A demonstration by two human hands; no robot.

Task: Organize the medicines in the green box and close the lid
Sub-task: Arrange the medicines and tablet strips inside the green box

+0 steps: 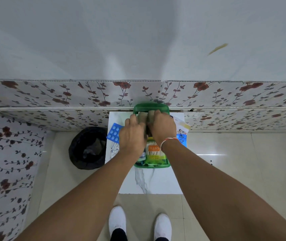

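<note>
- The green box (151, 165) stands at the middle of the small white table (156, 181), with its open lid (151, 107) raised at the table's far edge, against the flowered wall.
- Your left hand (132, 136) and right hand (163, 127) are both over the far part of the box, fingers curled down on brownish rolls (143, 116); how tight the hold is, I cannot tell.
- The rolls look soft and light, so I judge they will squash; take them by their sides and press gently.
- The pack of cotton swabs (154, 152) at the near side of the box seems light and a little stiff.
- A blue tablet strip (113, 133) lies outside, near the left edge; it is thin, so lift it by its rim.
- The lid seems thin plastic; close it by its far edge.
</note>
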